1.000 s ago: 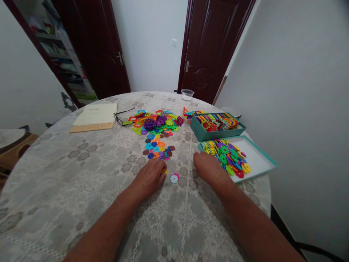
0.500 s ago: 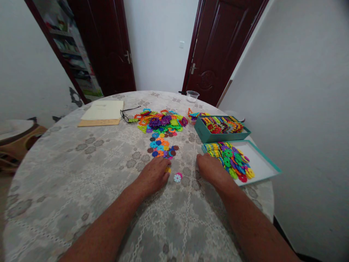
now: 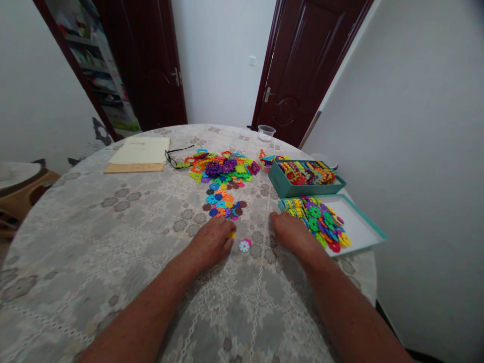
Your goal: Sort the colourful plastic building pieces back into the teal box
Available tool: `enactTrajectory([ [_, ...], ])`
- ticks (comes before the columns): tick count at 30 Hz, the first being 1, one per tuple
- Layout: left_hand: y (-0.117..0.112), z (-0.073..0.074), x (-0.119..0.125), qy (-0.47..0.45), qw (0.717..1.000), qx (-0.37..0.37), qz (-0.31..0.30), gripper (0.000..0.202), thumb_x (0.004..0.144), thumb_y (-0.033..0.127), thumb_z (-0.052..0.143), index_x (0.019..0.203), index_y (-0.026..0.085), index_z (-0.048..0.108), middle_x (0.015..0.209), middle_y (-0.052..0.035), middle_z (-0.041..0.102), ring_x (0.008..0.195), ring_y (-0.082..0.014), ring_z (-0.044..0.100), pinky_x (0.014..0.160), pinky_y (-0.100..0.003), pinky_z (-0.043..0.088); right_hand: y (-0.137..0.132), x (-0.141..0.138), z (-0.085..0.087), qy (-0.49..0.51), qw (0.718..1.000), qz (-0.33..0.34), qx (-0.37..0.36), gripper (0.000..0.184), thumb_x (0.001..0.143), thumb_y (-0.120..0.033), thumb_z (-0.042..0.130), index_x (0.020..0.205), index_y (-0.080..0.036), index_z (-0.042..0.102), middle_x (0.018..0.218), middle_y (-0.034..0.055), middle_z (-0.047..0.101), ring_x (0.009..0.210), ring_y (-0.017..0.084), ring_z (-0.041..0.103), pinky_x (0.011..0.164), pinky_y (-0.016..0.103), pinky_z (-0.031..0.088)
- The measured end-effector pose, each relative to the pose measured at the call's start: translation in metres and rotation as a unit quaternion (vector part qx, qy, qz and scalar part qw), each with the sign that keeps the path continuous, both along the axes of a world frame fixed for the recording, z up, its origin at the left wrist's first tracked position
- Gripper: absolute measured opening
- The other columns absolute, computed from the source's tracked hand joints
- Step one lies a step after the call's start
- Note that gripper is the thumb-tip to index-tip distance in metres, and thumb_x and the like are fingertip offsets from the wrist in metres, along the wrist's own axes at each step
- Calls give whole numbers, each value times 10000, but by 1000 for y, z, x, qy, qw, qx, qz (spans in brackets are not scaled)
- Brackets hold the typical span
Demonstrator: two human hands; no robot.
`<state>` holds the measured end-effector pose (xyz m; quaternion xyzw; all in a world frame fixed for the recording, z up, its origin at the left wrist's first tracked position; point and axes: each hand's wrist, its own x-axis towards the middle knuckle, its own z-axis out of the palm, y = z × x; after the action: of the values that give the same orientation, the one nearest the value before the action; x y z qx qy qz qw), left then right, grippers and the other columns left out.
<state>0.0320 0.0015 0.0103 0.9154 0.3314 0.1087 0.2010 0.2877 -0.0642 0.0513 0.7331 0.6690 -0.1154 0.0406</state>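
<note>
Just off the left hand [image 3: 212, 243] at three o'clock, farther from the right hand [image 3: 293, 234]: round white notched disc [image 3: 244, 246] over pink disc [image 3: 248, 242], no long axis. Curled at left by yellow piece [image 3: 232, 235], grip impossible to tell; curled at right, hold hidden.

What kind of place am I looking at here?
Probably a room in someone's home, though nothing in view confirms it. A floral tablecloth covers the round table, a dark-red panelled door stands beyond it, and filled shelves show at the far left.
</note>
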Motion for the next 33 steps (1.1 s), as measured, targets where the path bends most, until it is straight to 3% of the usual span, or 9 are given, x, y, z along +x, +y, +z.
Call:
enactTrajectory([
  [4, -1, 4, 0, 13, 1000, 2, -3, 228, 927, 177, 523, 1117, 192, 647, 1164, -132, 660, 1133, -275, 595, 990, -398, 475, -7, 12, 25, 55, 997, -12, 48, 505, 977, -69, 470, 1444, -170, 634, 1235, 155, 771, 1106, 260, 738, 933, 325, 526],
  [8, 0, 4, 0, 19, 1000, 1, -1, 228, 928, 181, 525, 1121, 184, 647, 1169, -137, 661, 1143, -281, 595, 1000, -403, 476, -9, 27, 36, 32, 997, -52, 43, 416, 1018, -147, 498, 1398, -169, 668, 1302, 149, 749, 1198, 255, 706, 1000, 321, 507],
  [15, 0, 1, 0, 19, 1000, -1, -3, 245, 937, 201, 529, 1156, 180, 637, 1201, -133, 670, 1150, -274, 602, 1013, -396, 478, -14, 1, 16, -91, 992, -14, -82, 301, 972, -116, 523, 1192, -117, 728, 1193, 211, 748, 1116, 304, 729, 906, 345, 525],
  [20, -1, 3, 0, 14, 1000, 16, 12, 183, 937, 213, 550, 1092, 184, 642, 1167, -134, 670, 1127, -274, 609, 1007, -401, 480, -22, -5, 4, -107, 991, -17, -82, 363, 976, -35, 438, 1230, -83, 693, 1182, 241, 720, 1068, 281, 733, 838, 317, 498],
  [23, -1, 4, 0, 27, 999, 21, 27, 136, 932, 226, 573, 1040, 183, 643, 1133, -133, 668, 1084, -280, 613, 960, -402, 488, -22, 1, 4, -90, 993, -13, -80, 319, 949, -24, 472, 1156, -80, 710, 1140, 228, 735, 1041, 276, 724, 799, 311, 470],
  [26, -1, 3, 1, 34, 999, 16, 37, 98, 928, 226, 587, 1003, 188, 636, 1109, -122, 672, 1036, -271, 620, 902, -383, 486, -22, -5, 9, -38, 998, 4, -48, 221, 938, -63, 521, 999, -122, 725, 1048, 176, 750, 934, 239, 705, 740, 299, 432],
  [29, 0, 0, 1, 23, 998, 8, 55, 105, 908, 220, 612, 1011, 201, 624, 1078, -103, 683, 1007, -264, 624, 858, -364, 473, -23, -24, 14, 97, 993, 68, 6, 124, 941, -147, 587, 904, -179, 701, 943, 83, 745, 848, 188, 663, 707, 275, 407],
  [31, 1, -4, 0, 12, 998, 3, 61, 130, 896, 218, 625, 1026, 212, 619, 1058, -88, 691, 990, -259, 625, 830, -350, 462, -22, -38, 12, 197, 975, 98, 17, 92, 953, -205, 615, 979, -206, 703, 880, 31, 735, 796, 163, 647, 683, 258, 402],
  [33, 1, -6, 0, 4, 998, -2, 57, 134, 897, 222, 626, 1030, 224, 618, 1049, -75, 697, 966, -249, 624, 804, -335, 449, -18, -47, 6, 251, 963, 100, 12, 182, 959, -221, 618, 1123, -223, 697, 840, 2, 727, 745, 151, 638, 663, 251, 403],
])
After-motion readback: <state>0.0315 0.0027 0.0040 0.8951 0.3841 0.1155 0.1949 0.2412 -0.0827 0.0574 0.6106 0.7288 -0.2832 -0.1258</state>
